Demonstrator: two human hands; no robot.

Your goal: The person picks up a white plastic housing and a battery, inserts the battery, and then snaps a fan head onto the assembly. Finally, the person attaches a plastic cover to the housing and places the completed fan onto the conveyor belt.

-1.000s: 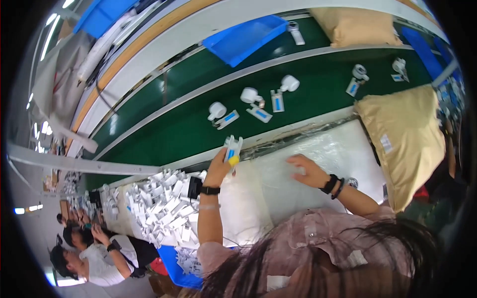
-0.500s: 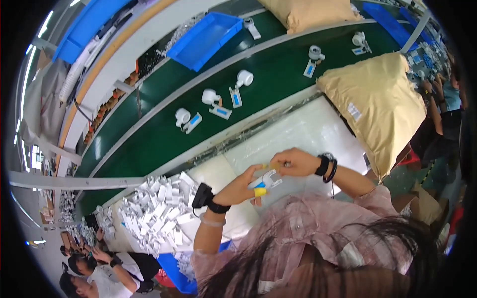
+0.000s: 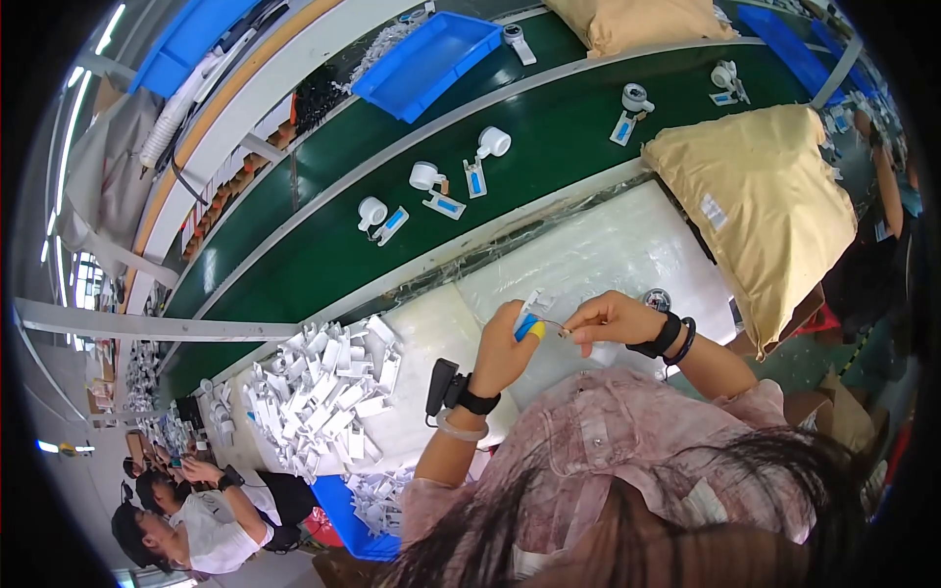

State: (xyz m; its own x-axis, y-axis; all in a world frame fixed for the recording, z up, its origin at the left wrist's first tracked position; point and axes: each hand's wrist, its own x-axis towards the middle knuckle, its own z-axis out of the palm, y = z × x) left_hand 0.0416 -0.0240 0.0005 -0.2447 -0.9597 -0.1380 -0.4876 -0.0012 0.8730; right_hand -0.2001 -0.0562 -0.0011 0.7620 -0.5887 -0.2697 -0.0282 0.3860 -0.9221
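My left hand is closed around a white plastic housing with a blue piece on it, and yellow covers a fingertip. Just to its right, the fingers of my right hand pinch the end of a thin wire that runs from the housing; the small tip is hard to make out. Behind my right wrist, a round grey-and-white part lies on the plastic-covered worktop. A large heap of white plastic housings spreads to the left of my left forearm.
Beyond the worktop, a green conveyor belt carries several white round-headed assemblies and a blue tray. A tan paper sack stands at right. A blue bin of white parts is lower left, with other people beyond.
My left hand has turned and moved right, tilting the housing upright. My right hand has shifted right and slightly down, with the wire now showing between the hands. The whole view has shifted slightly.
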